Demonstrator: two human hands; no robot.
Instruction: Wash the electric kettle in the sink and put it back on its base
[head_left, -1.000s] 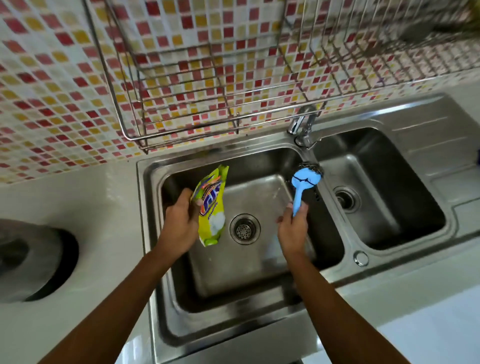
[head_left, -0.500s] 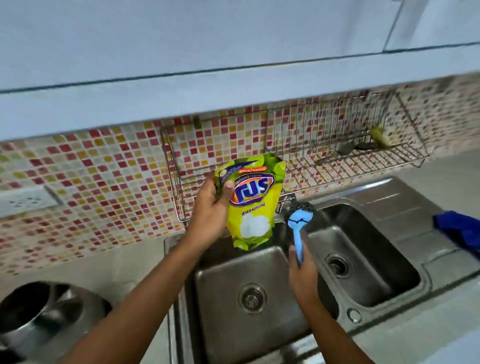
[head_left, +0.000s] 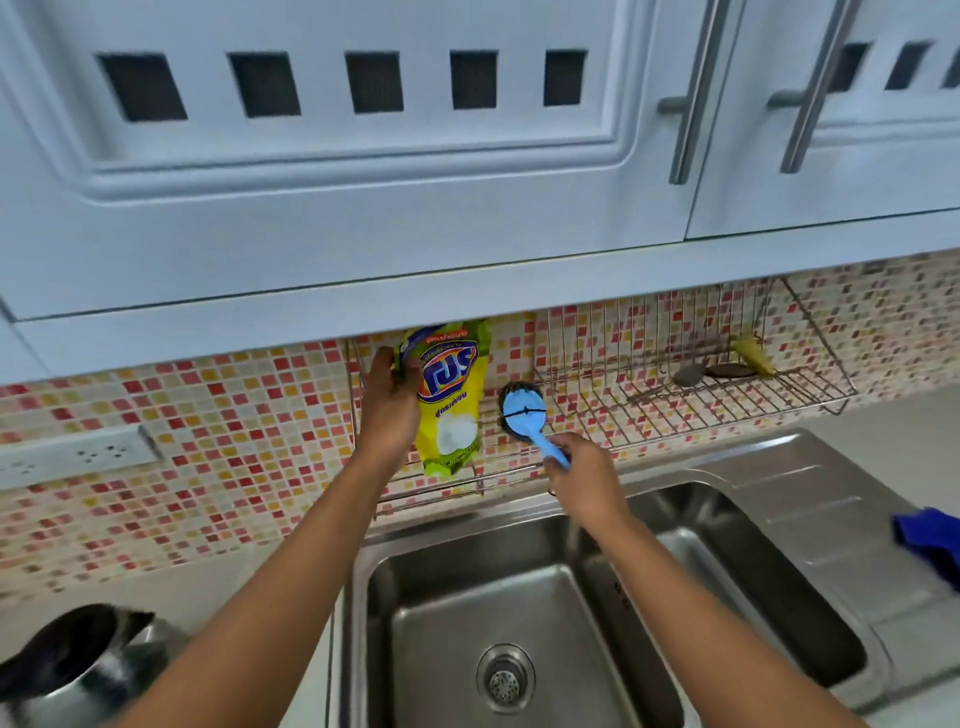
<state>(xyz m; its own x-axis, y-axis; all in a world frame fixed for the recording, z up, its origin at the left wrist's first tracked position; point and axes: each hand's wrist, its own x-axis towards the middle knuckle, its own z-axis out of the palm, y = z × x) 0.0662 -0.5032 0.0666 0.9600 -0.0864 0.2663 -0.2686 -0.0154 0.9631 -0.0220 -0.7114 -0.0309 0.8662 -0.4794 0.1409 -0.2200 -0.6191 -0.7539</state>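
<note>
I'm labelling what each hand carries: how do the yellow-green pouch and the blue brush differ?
The pouch is a soft, flat, printed bag; the brush is blue plastic with a dark scrubbing head. The left hand holds the pouch at its upper side, so it hangs down; the right hand grips the brush by its handle, head up. Both are in front of the wire rack.

the detergent pouch (head_left: 451, 410) carries an upside-down blue logo, letters not readable.
</note>
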